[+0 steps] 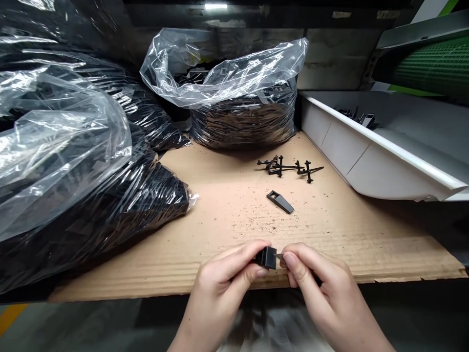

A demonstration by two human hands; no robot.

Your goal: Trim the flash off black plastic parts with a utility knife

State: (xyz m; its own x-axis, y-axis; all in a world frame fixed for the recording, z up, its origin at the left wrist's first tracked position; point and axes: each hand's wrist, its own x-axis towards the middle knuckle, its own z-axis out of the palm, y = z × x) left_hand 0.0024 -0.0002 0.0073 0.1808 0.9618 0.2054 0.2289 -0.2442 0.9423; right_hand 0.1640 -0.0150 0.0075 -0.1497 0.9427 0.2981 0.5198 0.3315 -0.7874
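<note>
My left hand [229,276] pinches a small black plastic part [269,257] above the front edge of the cardboard. Between the thumb and fingers of my right hand [317,274] is a small thin blade [280,256], its tip pointing left at the part's end. Tip and part appear to meet; whether the blade cuts in cannot be made out. Farther back on the cardboard lies a tapered black plastic piece [281,202] with a square hole at one end. Behind it is a loose cluster of thin black plastic sprues [280,167].
Clear plastic bags full of black parts stand at the left [146,195] and at the back [242,117]. A white tray [351,151] with black pieces inside borders the right side. Small dark shavings dot the cardboard [220,195], and a green belt [432,66] shows upper right.
</note>
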